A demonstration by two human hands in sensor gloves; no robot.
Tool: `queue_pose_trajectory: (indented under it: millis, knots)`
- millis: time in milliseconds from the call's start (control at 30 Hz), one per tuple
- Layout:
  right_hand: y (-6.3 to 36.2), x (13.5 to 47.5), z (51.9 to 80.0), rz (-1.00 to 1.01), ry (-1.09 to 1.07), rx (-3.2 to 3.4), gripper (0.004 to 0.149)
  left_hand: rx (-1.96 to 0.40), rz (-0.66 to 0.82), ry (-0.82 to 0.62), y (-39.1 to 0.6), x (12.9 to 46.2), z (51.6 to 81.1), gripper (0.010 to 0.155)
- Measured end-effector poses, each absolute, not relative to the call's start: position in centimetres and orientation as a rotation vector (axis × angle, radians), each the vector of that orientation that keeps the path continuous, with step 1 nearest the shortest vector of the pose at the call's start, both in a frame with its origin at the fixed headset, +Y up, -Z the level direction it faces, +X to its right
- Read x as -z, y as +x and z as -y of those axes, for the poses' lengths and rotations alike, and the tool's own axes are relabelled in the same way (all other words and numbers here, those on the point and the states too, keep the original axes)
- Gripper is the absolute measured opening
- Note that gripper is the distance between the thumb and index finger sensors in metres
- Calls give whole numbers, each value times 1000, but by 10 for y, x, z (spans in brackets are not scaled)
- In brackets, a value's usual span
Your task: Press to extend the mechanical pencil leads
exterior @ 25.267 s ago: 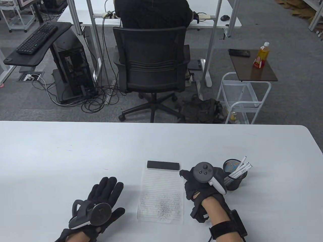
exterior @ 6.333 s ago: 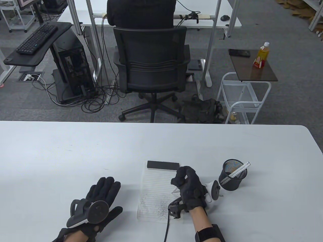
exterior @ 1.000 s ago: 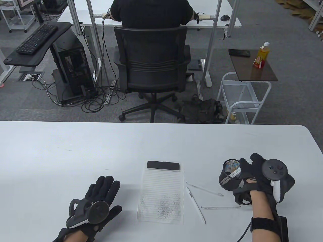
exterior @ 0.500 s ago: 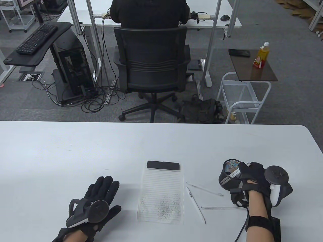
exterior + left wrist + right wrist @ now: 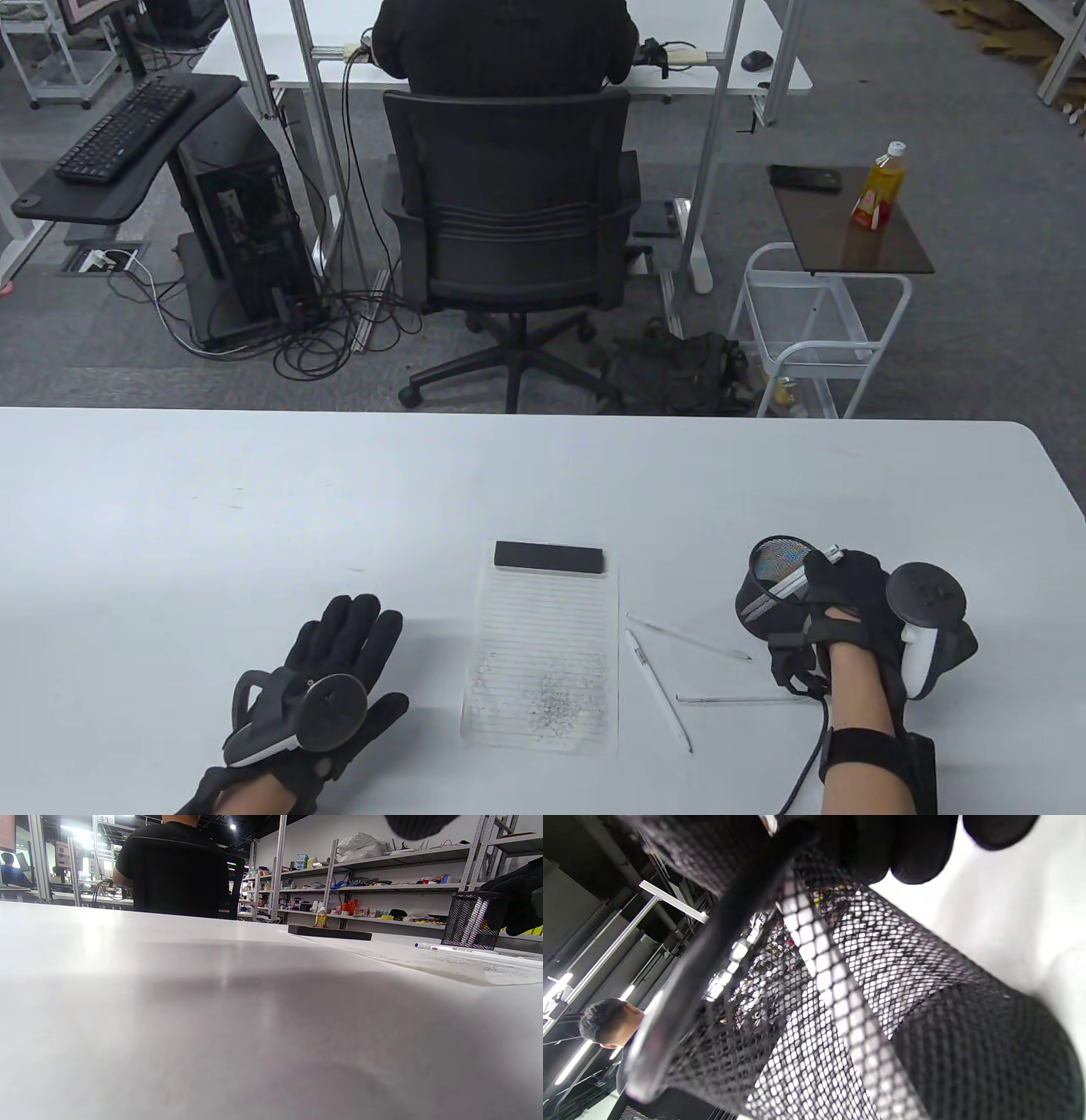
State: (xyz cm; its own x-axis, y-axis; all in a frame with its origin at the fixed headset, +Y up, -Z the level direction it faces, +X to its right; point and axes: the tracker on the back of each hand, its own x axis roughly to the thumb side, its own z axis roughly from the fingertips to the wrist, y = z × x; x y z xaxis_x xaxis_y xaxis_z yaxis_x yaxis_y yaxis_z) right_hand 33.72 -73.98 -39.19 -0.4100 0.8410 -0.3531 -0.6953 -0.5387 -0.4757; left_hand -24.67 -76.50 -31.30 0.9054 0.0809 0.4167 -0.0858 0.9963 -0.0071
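White table [image 5: 254,509] seen, matte top. Lined notepad [image 5: 543,654] with black binding strip at far end laid near front centre, graphite specks on lower half. Three white mechanical pencils [image 5: 657,689] laid loose just right of it. Black mesh pen cup [image 5: 768,594] stood upright further right. Left hand [image 5: 339,671] laid flat, palm down, left of pad.

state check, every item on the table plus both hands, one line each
Left hand: flat on the table, fingers spread, holding nothing.
Right hand: at the cup's rim, fingers pinching the last pencil's top.
Mesh cup: upright on the table.
Pencil in cup: leaning inside, not yet lifted out.
Three loose pencils: lying flat, right of the notepad.
Notepad: flat, lower part speckled with marks.
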Motion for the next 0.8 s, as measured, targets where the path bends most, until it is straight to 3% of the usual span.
queue_pose_trajectory:
  millis: [500, 800]
  knots:
    - [342, 383, 719, 403, -664, -2014, 44, -91, 433, 2, -246, 313, 765, 88]
    - [340, 372, 663, 549, -515, -1977, 45, -91, 437, 11, -245, 312, 763, 88]
